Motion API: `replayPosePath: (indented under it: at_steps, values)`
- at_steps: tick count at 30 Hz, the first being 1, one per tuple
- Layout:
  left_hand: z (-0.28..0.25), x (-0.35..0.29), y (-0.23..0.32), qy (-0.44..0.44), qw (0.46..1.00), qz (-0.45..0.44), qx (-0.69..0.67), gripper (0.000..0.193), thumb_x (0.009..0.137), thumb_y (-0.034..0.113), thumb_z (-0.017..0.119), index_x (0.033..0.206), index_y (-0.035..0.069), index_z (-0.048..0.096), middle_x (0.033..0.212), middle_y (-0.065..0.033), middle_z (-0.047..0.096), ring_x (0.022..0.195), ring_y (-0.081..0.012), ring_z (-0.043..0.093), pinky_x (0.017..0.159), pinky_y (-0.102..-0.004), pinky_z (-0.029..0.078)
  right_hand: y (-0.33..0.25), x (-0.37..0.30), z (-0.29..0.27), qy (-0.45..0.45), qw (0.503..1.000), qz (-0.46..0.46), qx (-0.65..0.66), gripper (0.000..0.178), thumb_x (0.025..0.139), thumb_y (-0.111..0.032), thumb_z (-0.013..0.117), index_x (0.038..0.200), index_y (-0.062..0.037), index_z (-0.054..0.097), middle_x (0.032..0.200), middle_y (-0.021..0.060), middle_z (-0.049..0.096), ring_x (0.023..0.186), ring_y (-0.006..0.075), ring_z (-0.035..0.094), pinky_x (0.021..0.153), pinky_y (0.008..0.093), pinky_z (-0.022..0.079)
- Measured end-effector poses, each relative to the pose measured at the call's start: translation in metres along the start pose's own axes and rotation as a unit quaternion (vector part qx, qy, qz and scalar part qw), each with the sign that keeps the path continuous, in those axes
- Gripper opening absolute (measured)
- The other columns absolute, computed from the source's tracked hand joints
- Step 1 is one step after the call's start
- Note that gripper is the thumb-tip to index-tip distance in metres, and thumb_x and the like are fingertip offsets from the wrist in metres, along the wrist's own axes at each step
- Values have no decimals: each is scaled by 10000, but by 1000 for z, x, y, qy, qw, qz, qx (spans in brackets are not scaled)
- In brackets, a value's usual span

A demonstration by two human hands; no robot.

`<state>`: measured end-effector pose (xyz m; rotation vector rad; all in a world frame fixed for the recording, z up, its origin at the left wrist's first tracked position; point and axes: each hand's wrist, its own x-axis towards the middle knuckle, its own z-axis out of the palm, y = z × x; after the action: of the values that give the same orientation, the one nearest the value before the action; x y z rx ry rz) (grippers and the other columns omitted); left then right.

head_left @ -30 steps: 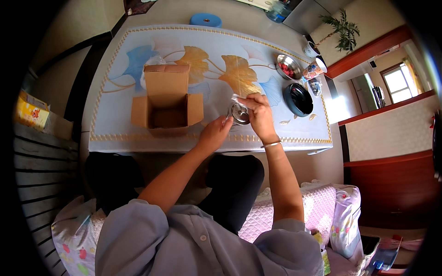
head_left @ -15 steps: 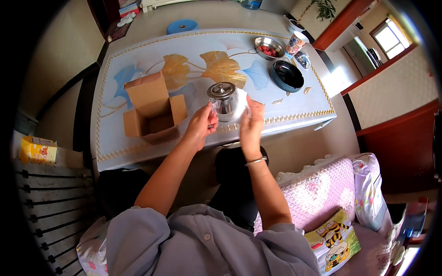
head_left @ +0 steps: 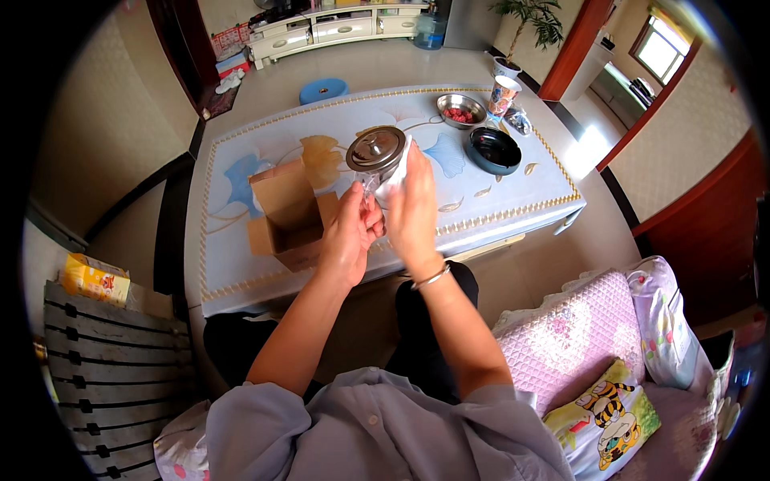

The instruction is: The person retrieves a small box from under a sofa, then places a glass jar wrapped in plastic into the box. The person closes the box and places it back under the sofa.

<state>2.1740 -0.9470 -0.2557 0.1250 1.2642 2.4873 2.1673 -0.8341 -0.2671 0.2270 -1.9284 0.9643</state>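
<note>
A glass teapot (head_left: 377,152) with a shiny metal lid is held up above the near side of the table, its lid tipped toward me. My left hand (head_left: 350,232) is closed round its clear handle. Against the pot's right side, my right hand (head_left: 414,204) presses a white cloth (head_left: 393,183), perhaps a tissue; its palm and fingers cover part of the cloth and the glass. Just left of my left hand stands an open cardboard box (head_left: 290,216) with its flaps up.
A floral-covered table (head_left: 233,276) carries a metal bowl (head_left: 480,108) of red pieces, a dark round bowl (head_left: 494,152), a patterned paper cup (head_left: 503,94) and a small plastic bag (head_left: 519,122). A blue stool (head_left: 324,90) is behind it, a quilted sofa (head_left: 561,337) at right.
The teapot has been raised and its lid tilted toward me. My right hand with the white cloth has moved in closer along the pot's side. The view has tipped up, showing more room.
</note>
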Motion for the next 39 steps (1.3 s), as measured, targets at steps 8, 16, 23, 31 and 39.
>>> replayPosePath:
  at_steps: [8,16,23,31,39]
  values:
    - [-2,-20,25,-103,993,-36,53,383,987,422,391,757,117,422,631,45,316,589,-99,314,592,-248,293,20,38,-26,-118,927,235,267,377,965,-240,383,1125,53,559,981,228,614,929,392,575,852,397,438]
    - [25,-24,18,11,999,52,5,339,1010,350,376,773,115,432,660,45,338,601,-83,324,580,-249,312,-42,29,-21,13,997,-25,-73,351,904,-154,495,1198,36,473,1105,245,533,1017,421,513,869,446,407]
    - [18,-35,33,-86,993,31,81,373,1013,354,349,732,113,394,614,34,301,568,-89,291,555,-238,293,-12,46,-38,-107,963,120,217,364,968,-252,368,1163,28,496,1023,230,591,1006,369,551,895,377,411]
    - [-8,-22,55,-213,967,-129,-48,383,1003,365,365,703,126,386,572,56,273,528,-86,276,525,-221,276,-7,41,-62,-234,789,294,486,403,980,-267,422,1272,8,462,1225,69,531,1135,156,468,985,303,366]
    - [3,-14,24,-41,992,93,72,452,949,291,494,1325,94,342,1147,-80,469,1032,-197,494,832,-395,453,-8,36,-50,-135,796,271,524,369,981,-258,460,1249,-4,464,1132,68,574,1025,128,523,899,271,424]
